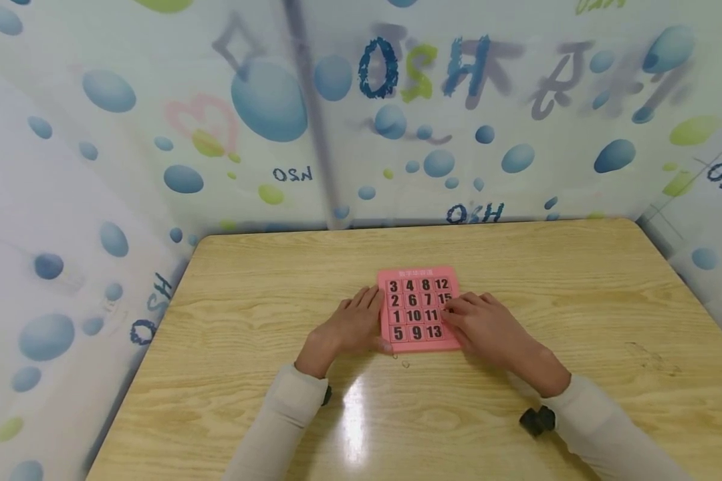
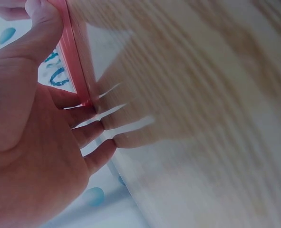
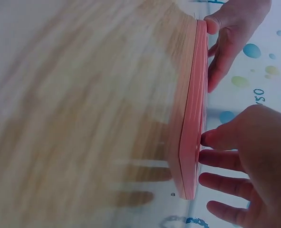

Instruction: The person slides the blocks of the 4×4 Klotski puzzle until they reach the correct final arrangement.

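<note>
The table (image 1: 234, 321) carries the puzzle (image 1: 420, 308), lying flat between both hands. The left hand (image 1: 353, 325) sets its nearly straight fingers, slightly apart, against the left edge (its thumb is at the near corner). The right hand (image 1: 487, 329) spreads its fingers, tips at the right-side tiles (image 1: 430, 315).

The desk (image 1: 228, 321) was light wood with round far corners. Behind its far edge stood a pale back wall (image 1: 349, 153) with blue and green drops (image 1: 271, 100) and backward H2O letters (image 1: 421, 70). A gray stripe (image 1: 315, 113) ran down to that edge. Spotty walls (image 1: 36, 200) stood past both sides. A white patch of light (image 1: 353, 414) shone on top.
</note>
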The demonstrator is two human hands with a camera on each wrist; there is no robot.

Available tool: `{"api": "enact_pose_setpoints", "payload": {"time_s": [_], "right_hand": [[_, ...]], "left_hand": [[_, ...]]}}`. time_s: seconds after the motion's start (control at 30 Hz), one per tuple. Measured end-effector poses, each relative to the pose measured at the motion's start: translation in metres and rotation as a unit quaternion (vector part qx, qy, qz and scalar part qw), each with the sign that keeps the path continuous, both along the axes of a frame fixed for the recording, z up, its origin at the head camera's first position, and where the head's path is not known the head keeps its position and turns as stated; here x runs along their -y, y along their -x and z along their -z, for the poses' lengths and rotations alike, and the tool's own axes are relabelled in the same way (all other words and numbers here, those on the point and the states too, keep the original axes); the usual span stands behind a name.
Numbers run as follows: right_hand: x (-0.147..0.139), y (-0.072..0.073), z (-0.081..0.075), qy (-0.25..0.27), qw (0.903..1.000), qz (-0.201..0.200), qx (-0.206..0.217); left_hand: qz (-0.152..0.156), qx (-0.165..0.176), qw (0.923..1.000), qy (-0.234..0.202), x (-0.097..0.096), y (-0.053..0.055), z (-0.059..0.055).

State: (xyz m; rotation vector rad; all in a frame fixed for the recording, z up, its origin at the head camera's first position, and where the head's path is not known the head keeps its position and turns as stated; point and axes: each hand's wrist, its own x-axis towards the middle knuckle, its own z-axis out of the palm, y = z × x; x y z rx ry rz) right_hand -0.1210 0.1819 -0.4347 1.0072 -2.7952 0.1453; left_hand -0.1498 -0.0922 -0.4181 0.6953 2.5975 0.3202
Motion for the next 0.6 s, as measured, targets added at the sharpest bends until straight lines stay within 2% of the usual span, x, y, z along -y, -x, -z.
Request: {"api": "enact_pose_setpoints", "payload": {"time_s": [0.6], "right_hand": [[-0.0012, -0.0036, 0.0034, -0.006, 0.9997, -0.017, -0.019]], "left_hand": [[-0.005, 0.007, 0.9999, 0.007, -0.0017, 0.0008, -0.0001]]}}
